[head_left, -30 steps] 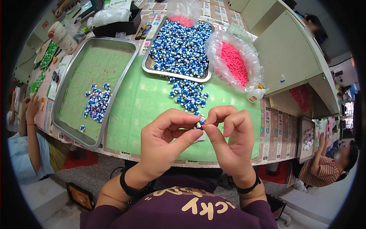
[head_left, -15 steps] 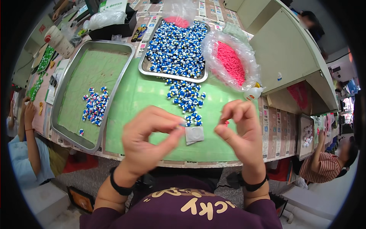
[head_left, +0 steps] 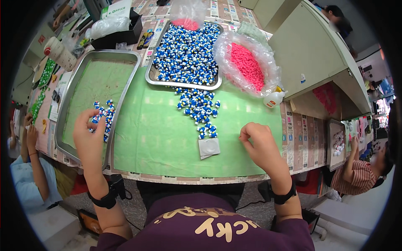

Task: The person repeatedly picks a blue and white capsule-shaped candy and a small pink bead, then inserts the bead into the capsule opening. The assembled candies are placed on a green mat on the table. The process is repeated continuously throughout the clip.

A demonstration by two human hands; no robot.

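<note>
My left hand [head_left: 90, 131] is over the left metal tray [head_left: 133, 67], beside a small pile of blue-and-white pieces with pink parts [head_left: 109, 119]. Its thumb and forefinger are apart, and I see nothing held between them. At the right of the green mat [head_left: 167, 146], my right hand [head_left: 261, 144] hovers with curled fingers and the thumb drawn in; whatever it may pinch is hidden. Between the hands lies a small whitish square pad with a round mark [head_left: 209, 147]. Loose blue-and-white pieces with yellow parts [head_left: 197, 106] trail from it up to the far tray.
The far metal tray [head_left: 184, 85] is heaped with blue-and-white pieces. Next to it sits an open clear bag of pink bits [head_left: 247, 67], with a small white bottle [head_left: 274, 99] in front. A grey cabinet [head_left: 307, 54] stands right. Other people work at both sides.
My left hand has moved left from beside the pad to the left tray, and its pinch on a small piece has opened. My right hand has stayed on the right, its fingers curling in.
</note>
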